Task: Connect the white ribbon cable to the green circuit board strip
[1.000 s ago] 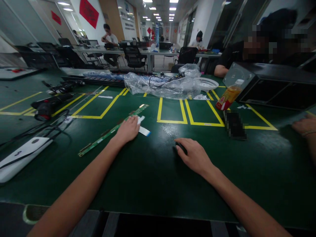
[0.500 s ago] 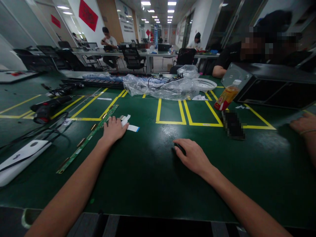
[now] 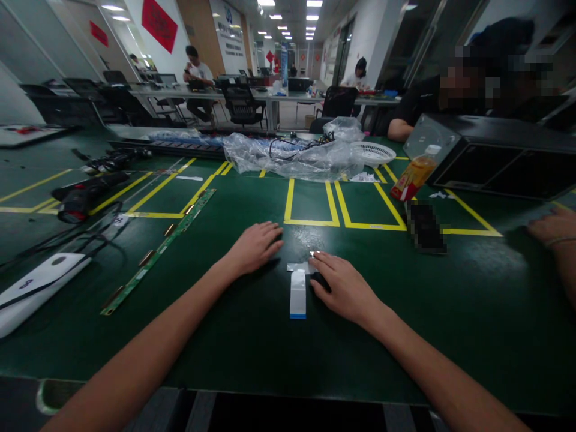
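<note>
A long, narrow green circuit board (image 3: 155, 258) lies diagonally at left; crumpled clear plastic sheeting (image 3: 292, 159) spreads beyond. The right hand (image 3: 344, 283), fingers loosely curved, touches the white, blue-ended flat ribbon cable (image 3: 297, 295) on the dark green table (image 3: 238, 354); whether it grips is unclear. The left hand (image 3: 256, 247), half open, shows nothing held. 1 red-labelled clear bottle (image 3: 414, 175) contains orange liquid.

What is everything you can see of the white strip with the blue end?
The white strip looks like thin, flat ribbon, slightly shiny, with a blue band across its near end. Its far end meets pale pieces running sideways, seemingly partly covered by the right hand. It lies on the green table.
</note>
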`<state>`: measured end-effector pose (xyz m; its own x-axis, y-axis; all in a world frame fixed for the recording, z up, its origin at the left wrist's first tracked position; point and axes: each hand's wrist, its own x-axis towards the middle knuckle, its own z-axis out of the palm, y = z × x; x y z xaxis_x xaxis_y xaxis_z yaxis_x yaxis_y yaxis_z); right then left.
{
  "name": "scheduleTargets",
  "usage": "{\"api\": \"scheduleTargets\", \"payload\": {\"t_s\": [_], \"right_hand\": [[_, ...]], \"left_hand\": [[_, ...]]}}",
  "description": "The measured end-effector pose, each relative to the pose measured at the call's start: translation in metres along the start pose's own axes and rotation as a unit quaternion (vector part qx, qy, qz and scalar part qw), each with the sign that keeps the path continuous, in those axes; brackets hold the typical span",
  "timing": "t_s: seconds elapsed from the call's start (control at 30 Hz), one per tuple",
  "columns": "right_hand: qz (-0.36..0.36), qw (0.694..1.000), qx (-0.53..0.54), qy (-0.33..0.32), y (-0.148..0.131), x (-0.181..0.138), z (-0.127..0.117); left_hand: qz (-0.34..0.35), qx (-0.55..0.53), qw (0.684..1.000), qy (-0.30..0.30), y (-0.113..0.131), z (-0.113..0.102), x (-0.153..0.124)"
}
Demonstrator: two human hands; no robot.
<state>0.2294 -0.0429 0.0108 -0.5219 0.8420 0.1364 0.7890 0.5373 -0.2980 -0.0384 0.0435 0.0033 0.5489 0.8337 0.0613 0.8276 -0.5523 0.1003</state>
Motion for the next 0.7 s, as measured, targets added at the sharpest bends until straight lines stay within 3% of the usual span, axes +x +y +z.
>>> {"api": "scheduleTargets", "payload": {"t_s": [0.07,0.17,0.23,0.33,0.43,0.53,0.6,0.7], "right_hand": [[0.007,1.000,-0.002,0.009,0.001,-0.001,-0.001],[0.022,0.999,-0.010,0.021,0.001,-0.002,-0.003],[0.030,0.999,-0.014,0.022,0.001,-0.003,-0.003],[0.033,0.999,-0.020,0.006,0.000,-0.002,-0.004],[0.028,0.999,-0.024,-0.007,0.001,-0.002,-0.005],[0.024,0.999,-0.022,-0.014,0.001,-0.002,-0.006],[0.024,0.999,-0.021,-0.019,0.000,-0.002,-0.006],[0.019,0.999,-0.021,-0.025,-0.001,-0.001,-0.006]], "left_hand": [[-0.148,0.052,0.987,0.026,-0.035,-0.003,-0.005],[-0.349,0.086,0.933,0.026,-0.081,-0.006,-0.019],[-0.428,0.070,0.901,0.017,-0.101,-0.007,-0.028],[-0.473,0.041,0.880,0.013,-0.117,-0.009,-0.034],[-0.465,0.031,0.885,0.017,-0.122,-0.008,-0.032],[-0.383,0.022,0.923,0.022,-0.113,-0.004,-0.025],[-0.309,0.007,0.951,0.012,-0.094,-0.001,-0.018],[-0.162,-0.028,0.986,-0.023,-0.045,0.005,-0.007]]}}
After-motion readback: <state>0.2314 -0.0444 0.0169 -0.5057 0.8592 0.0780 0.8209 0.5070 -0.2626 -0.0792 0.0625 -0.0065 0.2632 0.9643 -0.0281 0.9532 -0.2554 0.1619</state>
